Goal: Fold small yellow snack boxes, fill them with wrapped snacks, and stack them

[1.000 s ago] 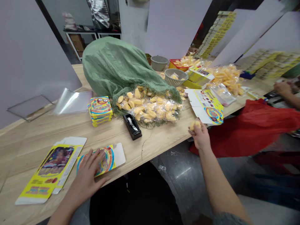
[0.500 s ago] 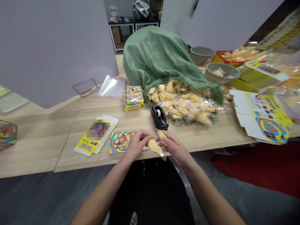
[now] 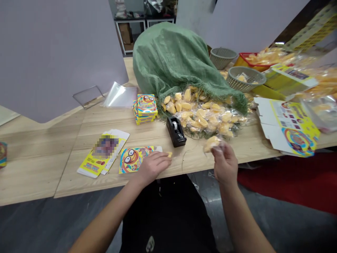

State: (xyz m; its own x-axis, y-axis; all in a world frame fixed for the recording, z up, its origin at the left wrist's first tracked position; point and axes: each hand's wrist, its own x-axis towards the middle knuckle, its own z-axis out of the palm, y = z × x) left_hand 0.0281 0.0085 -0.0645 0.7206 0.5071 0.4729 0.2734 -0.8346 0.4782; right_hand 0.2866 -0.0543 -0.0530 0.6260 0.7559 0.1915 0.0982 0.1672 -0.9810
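Right hand (image 3: 225, 163) was raised over the near edge of the pale wooden table (image 3: 39, 161), nearer the viewer than the black tape dispenser (image 3: 176, 133) and to its right. Its fingers were clenched in a pinch on a yellow piece in clear plastic wrap (image 3: 212, 144), which was held up off the table and apart from the dispenser.

Left hand (image 3: 154, 167) lay at the table edge, nearer the viewer than the dispenser and to its left. Its fingers (image 3: 165, 160) were curled loosely and grasped nothing visible. A small yellow scrap (image 3: 170, 154) lay just beside the fingertips.

Left of the hand, and so further left of the dispenser, lay a flat printed yellow card with a cartoon face (image 3: 133, 160), then a flat yellow box blank (image 3: 89, 165).

Just behind the dispenser was a heap of clear-wrapped yellow pieces (image 3: 202, 114), spilling from the mouth of a green woven sack (image 3: 173, 59). Left of the heap stood a stack of small colourful yellow boxes (image 3: 144, 109). Beyond the dispenser to the right were a grey plastic basket (image 3: 246, 78) and an opened printed box blank (image 3: 289, 126).
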